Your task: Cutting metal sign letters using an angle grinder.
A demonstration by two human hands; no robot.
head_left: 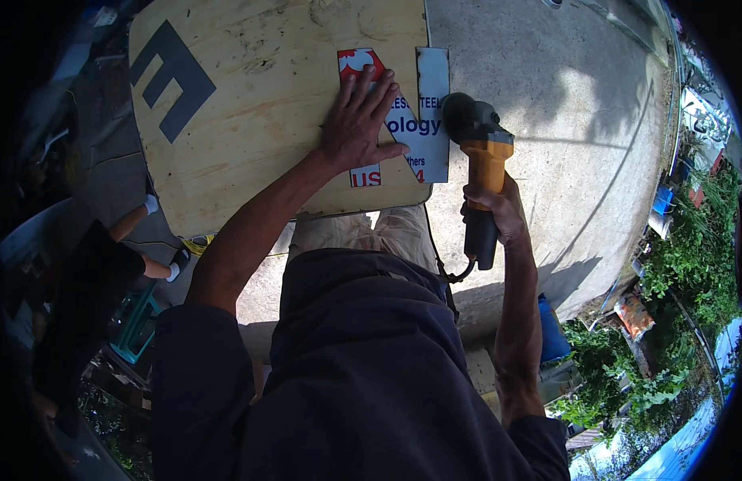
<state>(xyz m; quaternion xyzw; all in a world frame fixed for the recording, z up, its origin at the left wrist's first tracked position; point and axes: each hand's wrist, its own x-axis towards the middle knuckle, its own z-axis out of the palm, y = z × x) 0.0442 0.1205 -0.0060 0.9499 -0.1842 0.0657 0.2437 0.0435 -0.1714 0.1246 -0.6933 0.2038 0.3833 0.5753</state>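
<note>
An N-shaped piece of printed sheet [432,156], white with red and blue print, lies on the plywood tabletop and overhangs its right edge. My left hand [360,120] is spread flat on its left stroke, fingers pointing away from me. In my right hand [499,210] is an orange and black angle grinder [487,164], gripped round its body. The grinder's disc [459,118] is at the right edge of the sheet piece; whether they touch I cannot tell. A black cord [465,272] runs from the grinder's rear end toward my waist.
A dark grey E-shaped piece [174,82] lies at the far left of the plywood table [259,152]. Another person [86,280] in dark clothes is at the left, near a green stool [136,325]. Concrete ground [539,88] stretches right, with plants [684,280] beyond it.
</note>
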